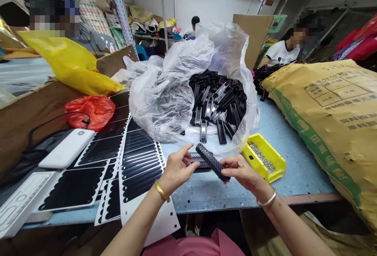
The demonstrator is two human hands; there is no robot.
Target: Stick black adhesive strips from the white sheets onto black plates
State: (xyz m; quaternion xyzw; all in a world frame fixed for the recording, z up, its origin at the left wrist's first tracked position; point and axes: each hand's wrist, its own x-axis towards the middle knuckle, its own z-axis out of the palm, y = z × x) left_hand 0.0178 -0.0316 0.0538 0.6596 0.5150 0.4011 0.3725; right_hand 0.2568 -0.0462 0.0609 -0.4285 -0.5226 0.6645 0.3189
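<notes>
- Pale blue desk (297,169) carries everything.
- Clear plastic bag (171,91) of black parts sits behind the hands.
- Left hand (176,167) pinches the lower strip (194,157).
- Right hand (243,171) grips the upper strip (211,161), which crosses the lower one above the desk's near edge.

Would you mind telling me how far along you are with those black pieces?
No finished pile shows. The left hand and right hand hold perforated black pieces, one across the other. Remaining: the clear bag is heaped with black parts, and sheets of black strips lie beside it.
</notes>
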